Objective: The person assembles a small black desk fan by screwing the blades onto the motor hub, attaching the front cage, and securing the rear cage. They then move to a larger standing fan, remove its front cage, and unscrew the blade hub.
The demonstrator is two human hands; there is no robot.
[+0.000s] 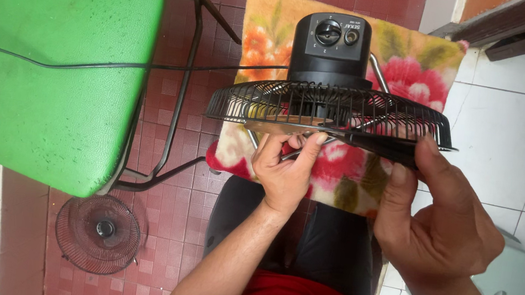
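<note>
No packages, signs or screens were seen; one small pale printed label [352,26] sat on the black plastic fan motor housing [330,59], beside its dial.

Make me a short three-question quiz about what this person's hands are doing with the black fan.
1. True or false: the left hand touches the underside of the black wire fan guard.
2. What does the right hand pinch: A) the guard's rim, B) the round black control knob, C) the green padded stool seat?
3. What lies on the red tiled floor under the stool?

Key: 1 true; 2 A; 3 a separate round wire grille.
</note>
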